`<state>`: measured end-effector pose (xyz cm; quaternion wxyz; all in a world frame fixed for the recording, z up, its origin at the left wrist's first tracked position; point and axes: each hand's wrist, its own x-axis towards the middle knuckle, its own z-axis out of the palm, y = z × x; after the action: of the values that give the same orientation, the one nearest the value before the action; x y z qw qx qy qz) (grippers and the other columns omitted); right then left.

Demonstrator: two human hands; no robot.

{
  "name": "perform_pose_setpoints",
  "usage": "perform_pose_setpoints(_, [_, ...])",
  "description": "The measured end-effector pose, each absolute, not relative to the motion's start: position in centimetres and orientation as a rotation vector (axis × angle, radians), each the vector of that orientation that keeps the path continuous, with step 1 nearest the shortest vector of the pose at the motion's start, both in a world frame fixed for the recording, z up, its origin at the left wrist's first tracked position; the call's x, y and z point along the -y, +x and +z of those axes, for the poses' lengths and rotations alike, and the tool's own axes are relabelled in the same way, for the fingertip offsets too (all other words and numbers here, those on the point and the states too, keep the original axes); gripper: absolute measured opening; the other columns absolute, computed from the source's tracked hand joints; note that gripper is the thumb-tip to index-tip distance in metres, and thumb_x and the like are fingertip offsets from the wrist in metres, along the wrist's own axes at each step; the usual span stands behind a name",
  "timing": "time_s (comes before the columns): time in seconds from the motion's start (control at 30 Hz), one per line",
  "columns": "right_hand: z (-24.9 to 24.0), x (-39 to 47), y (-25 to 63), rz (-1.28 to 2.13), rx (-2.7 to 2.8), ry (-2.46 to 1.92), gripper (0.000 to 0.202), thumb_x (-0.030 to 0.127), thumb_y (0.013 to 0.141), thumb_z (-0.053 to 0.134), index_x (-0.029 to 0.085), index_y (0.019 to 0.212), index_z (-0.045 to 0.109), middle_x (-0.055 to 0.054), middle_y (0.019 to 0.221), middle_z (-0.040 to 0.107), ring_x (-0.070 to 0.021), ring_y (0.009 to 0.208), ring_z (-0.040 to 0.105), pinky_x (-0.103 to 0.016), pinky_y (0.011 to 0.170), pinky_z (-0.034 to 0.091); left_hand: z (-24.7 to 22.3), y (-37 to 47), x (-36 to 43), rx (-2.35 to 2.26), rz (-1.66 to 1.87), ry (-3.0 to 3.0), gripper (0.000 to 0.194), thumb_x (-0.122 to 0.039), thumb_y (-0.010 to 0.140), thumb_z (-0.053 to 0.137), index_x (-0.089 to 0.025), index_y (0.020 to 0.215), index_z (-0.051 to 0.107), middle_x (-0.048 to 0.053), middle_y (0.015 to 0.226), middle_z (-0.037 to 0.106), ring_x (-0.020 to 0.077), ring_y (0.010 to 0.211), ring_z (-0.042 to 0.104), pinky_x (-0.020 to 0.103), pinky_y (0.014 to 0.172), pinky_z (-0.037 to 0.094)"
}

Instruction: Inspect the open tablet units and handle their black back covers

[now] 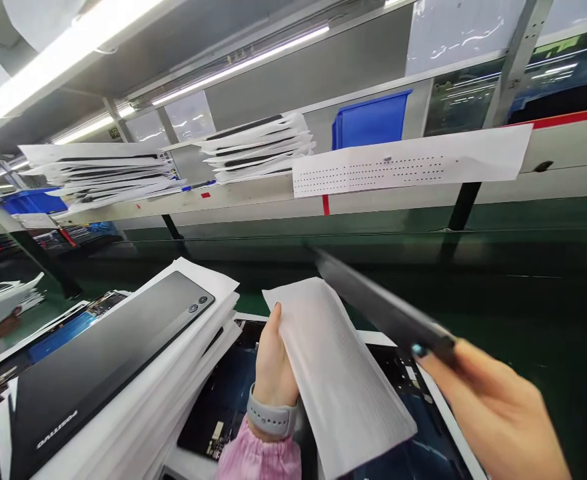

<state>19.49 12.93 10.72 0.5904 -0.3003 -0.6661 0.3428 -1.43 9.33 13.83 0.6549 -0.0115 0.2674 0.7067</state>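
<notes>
My left hand (pixel 276 363), with a grey band on its wrist, is closed on the edge of a white foam sleeve (pixel 346 380). My right hand (pixel 498 407) pinches one end of a dark grey tablet back cover (pixel 378 303), seen nearly edge-on and slightly blurred. The cover is tilted, just right of the sleeve and apart from it. Beneath both hands lie open tablet bodies (pixel 223 400) with their inner parts showing. At the left, another grey back cover (pixel 118 360) with two camera rings rests on a stack of white sleeves (pixel 188 380).
Above the dark green belt (pixel 533 280) runs a shelf (pixel 253 193) with two piles of white sleeves (pixel 113 173) and a blue bin (pixel 373 120). A perforated paper sheet (pixel 403 163) hangs at its front. Another open tablet (pixel 63 340) and a person's hand (pixel 3 328) are at the far left.
</notes>
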Motion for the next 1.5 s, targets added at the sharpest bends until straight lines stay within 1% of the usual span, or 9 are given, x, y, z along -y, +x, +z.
perform_pose_setpoints(0.1, [10.6,-12.1,18.5,0.294,2.159,-0.318,0.053,0.001,0.091,0.050,0.029,0.132,0.069,-0.006,0.130,0.073,-0.0257,0.123,0.068,-0.041,0.111,0.052,14.0,-1.3,-9.3,-0.557,1.568,-0.007,0.053,-0.045,0.103,0.042,-0.003,0.125,0.066,0.017,0.102,0.077,0.0366,0.115,0.068,0.048,0.110,0.045])
perform_pose_setpoints(0.23, [11.6,-10.7,16.9,0.067,2.375,-0.224,0.062,-0.011,0.082,0.039,0.024,0.123,0.070,-0.009,0.126,0.075,-0.0222,0.122,0.067,-0.044,0.110,0.052,14.7,-1.5,-9.2,-0.506,1.503,0.004,0.056,-0.051,0.102,0.039,-0.009,0.124,0.069,0.017,0.113,0.075,0.0383,0.114,0.068,0.054,0.109,0.045])
perform_pose_setpoints(0.43, [12.1,-9.9,17.5,0.081,2.324,-0.380,0.044,-0.004,0.081,0.043,0.017,0.115,0.061,-0.014,0.121,0.070,-0.0263,0.129,0.061,-0.045,0.109,0.054,15.0,-1.9,-8.3,-0.450,1.568,0.085,0.054,-0.048,0.103,0.036,-0.011,0.122,0.070,0.016,0.110,0.076,0.0375,0.115,0.068,0.055,0.109,0.046])
perform_pose_setpoints(0.53, [12.3,-9.8,18.1,0.100,2.324,-0.436,0.036,-0.002,0.079,0.045,0.019,0.105,0.059,-0.013,0.113,0.067,-0.0282,0.123,0.062,-0.047,0.105,0.057,15.1,-2.0,-7.7,-0.460,1.592,0.096,0.061,-0.051,0.103,0.030,-0.010,0.121,0.071,0.016,0.108,0.077,0.0378,0.116,0.067,0.056,0.108,0.047])
perform_pose_setpoints(0.63, [12.5,-9.7,18.1,0.108,2.336,-0.427,0.034,-0.003,0.081,0.046,0.020,0.102,0.058,-0.012,0.110,0.065,-0.0284,0.120,0.062,-0.046,0.103,0.058,15.3,-2.0,-7.3,-0.453,1.583,0.140,0.067,-0.055,0.102,0.025,-0.011,0.123,0.071,0.015,0.108,0.077,0.0378,0.120,0.065,0.056,0.109,0.046])
perform_pose_setpoints(0.83, [12.4,-9.5,17.9,0.114,2.313,-0.392,0.025,-0.002,0.085,0.049,0.020,0.096,0.057,-0.010,0.102,0.065,-0.0268,0.111,0.065,-0.046,0.104,0.057,15.5,-2.1,-6.9,-0.460,1.650,0.094,0.063,-0.054,0.103,0.026,-0.013,0.125,0.070,0.013,0.110,0.077,0.0365,0.124,0.063,0.054,0.112,0.044])
perform_pose_setpoints(1.13, [12.7,-9.3,17.8,0.150,2.298,-0.369,0.031,-0.006,0.082,0.047,0.019,0.096,0.059,-0.006,0.097,0.066,-0.0205,0.101,0.067,-0.049,0.112,0.050,15.7,-1.9,-6.9,-0.474,1.619,0.088,0.066,-0.056,0.102,0.026,-0.013,0.123,0.071,0.013,0.112,0.077,0.0375,0.125,0.062,0.055,0.112,0.044])
perform_pose_setpoints(1.4, [12.3,-9.5,17.5,0.138,2.336,-0.366,0.031,-0.007,0.085,0.046,0.018,0.099,0.060,-0.008,0.103,0.064,-0.0239,0.110,0.064,-0.055,0.111,0.050,16.0,-1.9,-7.0,-0.485,1.652,0.090,0.063,-0.054,0.103,0.027,-0.014,0.130,0.068,0.013,0.113,0.077,0.0373,0.122,0.064,0.056,0.109,0.047])
perform_pose_setpoints(1.5, [12.0,-9.6,17.7,0.168,2.342,-0.393,0.024,-0.003,0.090,0.048,0.018,0.098,0.057,-0.010,0.106,0.061,-0.0272,0.118,0.060,-0.050,0.105,0.055,16.0,-2.0,-7.0,-0.474,1.673,0.062,0.062,-0.053,0.103,0.027,-0.014,0.131,0.067,0.013,0.115,0.076,0.0370,0.123,0.064,0.055,0.110,0.046])
